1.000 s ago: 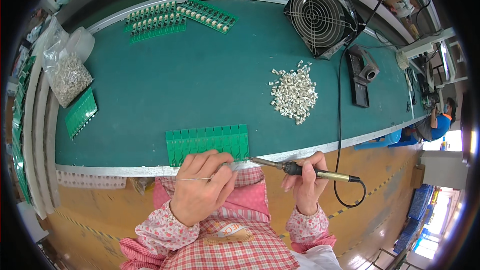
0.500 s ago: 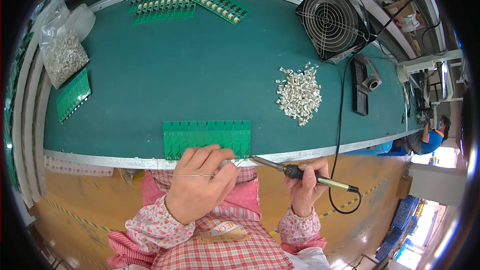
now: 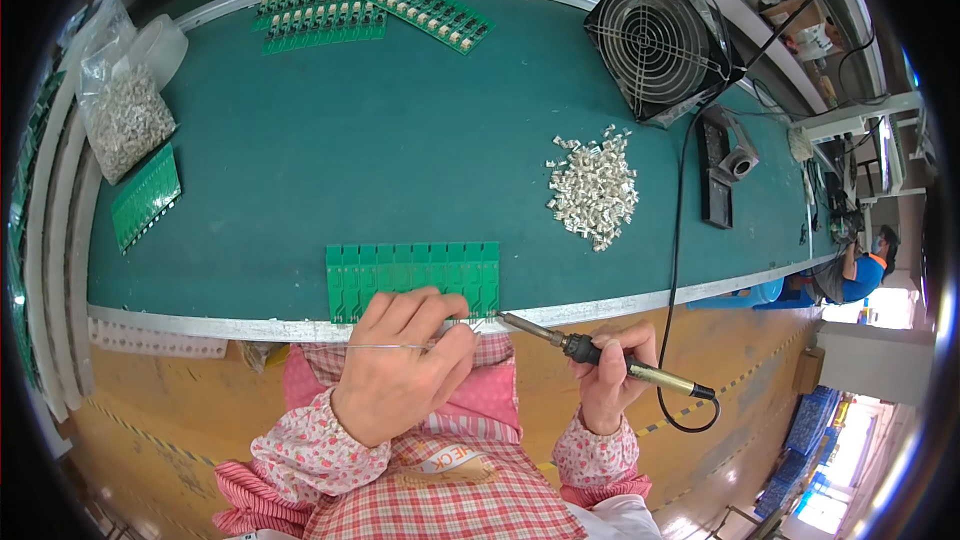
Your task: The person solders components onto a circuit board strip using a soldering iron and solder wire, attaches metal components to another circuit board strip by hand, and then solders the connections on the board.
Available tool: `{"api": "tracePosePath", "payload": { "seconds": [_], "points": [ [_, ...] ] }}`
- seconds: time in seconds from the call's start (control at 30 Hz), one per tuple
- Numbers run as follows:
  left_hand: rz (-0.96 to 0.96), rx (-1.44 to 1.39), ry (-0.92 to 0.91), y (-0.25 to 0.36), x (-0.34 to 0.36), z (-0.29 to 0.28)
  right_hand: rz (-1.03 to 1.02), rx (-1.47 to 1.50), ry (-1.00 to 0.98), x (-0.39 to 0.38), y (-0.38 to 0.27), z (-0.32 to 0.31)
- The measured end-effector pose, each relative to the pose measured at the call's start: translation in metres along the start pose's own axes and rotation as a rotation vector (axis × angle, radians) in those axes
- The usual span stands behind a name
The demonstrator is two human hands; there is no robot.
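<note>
Circuit board (image 3: 412, 268), left fingers (image 3: 445, 310) pinching wire (image 3: 398, 346), right fingers (image 3: 611, 368) pinching soldering iron (image 3: 580, 348), lettered apron (image 3: 450, 495)

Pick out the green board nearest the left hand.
The board at the bench's front edge, partly covered by the left hand; other boards lie farther off, at left or back.

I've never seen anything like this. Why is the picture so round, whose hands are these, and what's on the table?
No machine here: these are a person's bare hands, seen from a wide fisheye camera worn on the head, which bends straight edges. The left hand holds a thin wire; the right hand holds a soldering iron. On the green table are circuit boards, a pile of small pale parts and a black fan.
</note>
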State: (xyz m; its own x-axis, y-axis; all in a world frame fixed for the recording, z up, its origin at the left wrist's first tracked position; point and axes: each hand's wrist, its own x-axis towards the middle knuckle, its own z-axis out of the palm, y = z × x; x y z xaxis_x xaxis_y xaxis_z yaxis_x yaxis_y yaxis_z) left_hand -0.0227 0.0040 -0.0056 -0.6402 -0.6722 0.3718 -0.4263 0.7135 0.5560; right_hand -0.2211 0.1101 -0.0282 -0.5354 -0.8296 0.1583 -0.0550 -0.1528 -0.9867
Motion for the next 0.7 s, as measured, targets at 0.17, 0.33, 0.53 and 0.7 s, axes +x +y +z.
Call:
{"api": "tracePosePath", "payload": {
  "seconds": [0.17, 0.33, 0.53, 0.7],
  "points": [
    [-0.013, -0.028, 0.011, -0.0018, 0.0003, -0.0007, 0.004, -0.03, 0.114, -0.0023, 0.0001, 0.0029],
    [-0.046, -0.079, -0.003, -0.0049, 0.0011, -0.0039, -0.004, 0.114, 0.119, 0.0045, -0.0028, 0.0011],
    [-0.051, -0.083, -0.031, -0.0054, 0.0025, -0.0069, -0.004, 0.083, -0.015, -0.0044, 0.0007, 0.0045],
    [-0.047, -0.084, -0.041, -0.0053, 0.0034, -0.0073, -0.014, 0.115, -0.07, -0.0039, 0.0029, 0.0065]
  ]
}}
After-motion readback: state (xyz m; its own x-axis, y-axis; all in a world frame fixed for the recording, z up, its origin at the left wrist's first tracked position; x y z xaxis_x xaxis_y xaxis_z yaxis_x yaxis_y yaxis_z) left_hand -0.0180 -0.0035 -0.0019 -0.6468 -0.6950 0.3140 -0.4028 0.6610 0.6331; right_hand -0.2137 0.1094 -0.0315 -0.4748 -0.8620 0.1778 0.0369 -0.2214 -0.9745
